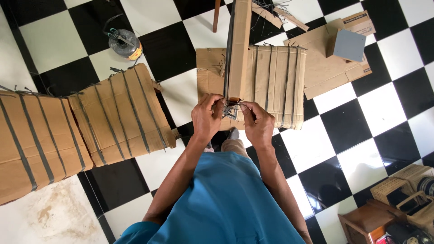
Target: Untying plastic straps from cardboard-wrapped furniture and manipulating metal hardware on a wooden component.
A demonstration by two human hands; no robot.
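A long narrow cardboard-wrapped piece [238, 45] stands tilted over a flat cardboard bundle [273, 81] bound with dark straps. At its near end a tangle of dark strap ends [231, 110] sticks out. My left hand [207, 116] and my right hand [257, 123] both pinch these strap ends, one from each side, fingers closed on them. My arms come up from a blue garment at the bottom of the view.
Two more strapped cardboard bundles [120, 113] lie at the left on the black-and-white tiled floor. A spool of dark strap with scissors on it [124, 43] sits at the upper left. Loose cardboard and a grey box [349, 45] lie at the upper right, wicker baskets [407, 190] at the lower right.
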